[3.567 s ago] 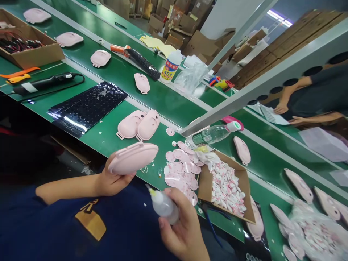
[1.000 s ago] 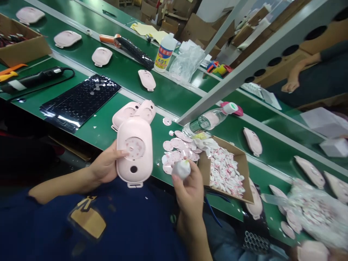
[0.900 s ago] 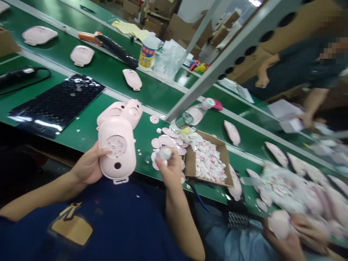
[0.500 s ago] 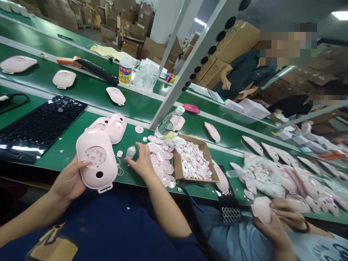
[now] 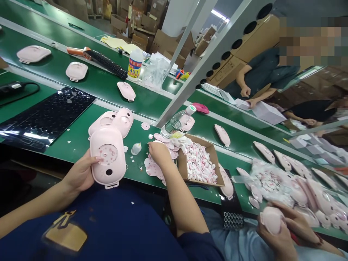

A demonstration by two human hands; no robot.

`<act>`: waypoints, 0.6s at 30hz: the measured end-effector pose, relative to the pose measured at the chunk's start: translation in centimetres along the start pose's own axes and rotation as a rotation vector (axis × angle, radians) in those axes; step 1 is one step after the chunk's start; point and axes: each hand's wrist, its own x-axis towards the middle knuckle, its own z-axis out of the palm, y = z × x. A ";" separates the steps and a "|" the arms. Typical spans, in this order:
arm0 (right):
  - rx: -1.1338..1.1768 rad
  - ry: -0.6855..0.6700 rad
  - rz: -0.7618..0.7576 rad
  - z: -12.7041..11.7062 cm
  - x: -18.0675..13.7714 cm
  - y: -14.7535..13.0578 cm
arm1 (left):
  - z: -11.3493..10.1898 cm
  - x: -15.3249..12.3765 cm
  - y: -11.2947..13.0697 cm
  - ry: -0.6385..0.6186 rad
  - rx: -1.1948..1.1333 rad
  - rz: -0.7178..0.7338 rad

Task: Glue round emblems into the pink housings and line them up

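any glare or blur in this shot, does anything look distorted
Head view: white glare streaks the black sheet, strongest along its near edge; head view: a ceiling light shines near the top; head view: the pink case in the left hand has clear outlines, but its small markings are hard to read; head view: the bench slants, and patches at upper right are pixelated.
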 end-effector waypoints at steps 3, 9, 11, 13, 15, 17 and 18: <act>0.003 0.025 0.031 -0.4 -0.1 0.9 | -0.4 0.0 -0.1 0.002 -0.015 -0.001; -0.007 0.054 0.016 0.0 -1.6 1.3 | -0.6 -0.2 0.1 0.010 -0.037 -0.024; -0.007 0.034 -0.023 0.3 -2.3 0.8 | -0.6 -0.2 0.2 0.027 -0.014 -0.023; -0.003 0.017 -0.051 0.2 -3.1 0.2 | -0.8 0.0 0.2 0.043 0.023 -0.024; 0.002 0.013 -0.066 -0.3 -3.8 -0.4 | -1.1 0.3 0.1 0.036 0.072 -0.040; 0.002 0.033 -0.056 -1.5 -4.6 -0.4 | -1.4 0.7 -0.1 0.029 0.119 -0.051; -0.003 0.053 -0.030 -2.3 -5.0 0.0 | -1.5 0.9 -0.1 0.028 0.135 -0.054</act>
